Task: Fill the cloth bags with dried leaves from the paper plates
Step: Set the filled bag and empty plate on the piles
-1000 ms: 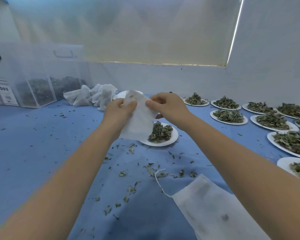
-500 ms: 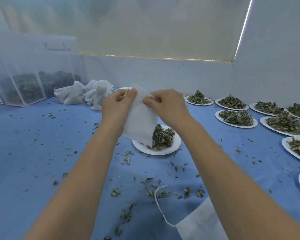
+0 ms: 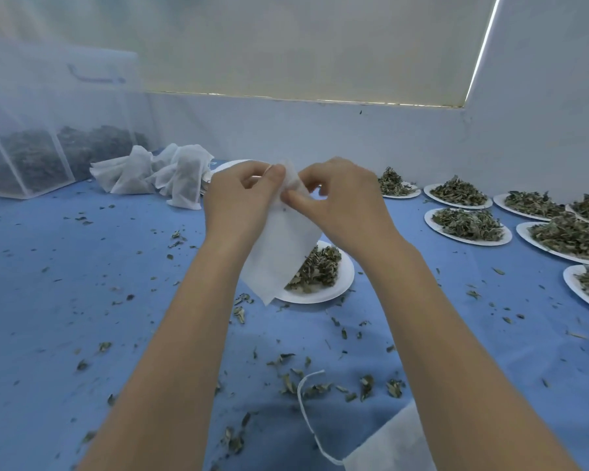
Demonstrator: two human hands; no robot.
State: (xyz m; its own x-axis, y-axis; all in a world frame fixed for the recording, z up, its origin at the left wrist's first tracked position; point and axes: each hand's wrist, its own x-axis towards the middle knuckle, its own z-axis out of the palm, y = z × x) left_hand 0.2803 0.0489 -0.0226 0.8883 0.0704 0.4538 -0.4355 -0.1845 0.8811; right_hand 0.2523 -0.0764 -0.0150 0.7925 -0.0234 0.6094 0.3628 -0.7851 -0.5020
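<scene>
Fingers of our left hand and right hand pinch the top edge of a flat white cloth bag, held in the air above the white paper plate of dried green leaves on the blue table cover. We judge we are working the mouth apart. If the two layers stay stuck together, leaves would spill past the bag and join the crumbs already strewn about. The bag's lower corner hangs just beside the plate's near-left rim and could drag leaves off. Open cloth lies to our left; to the right, more loaded paper plates crowd the table.
</scene>
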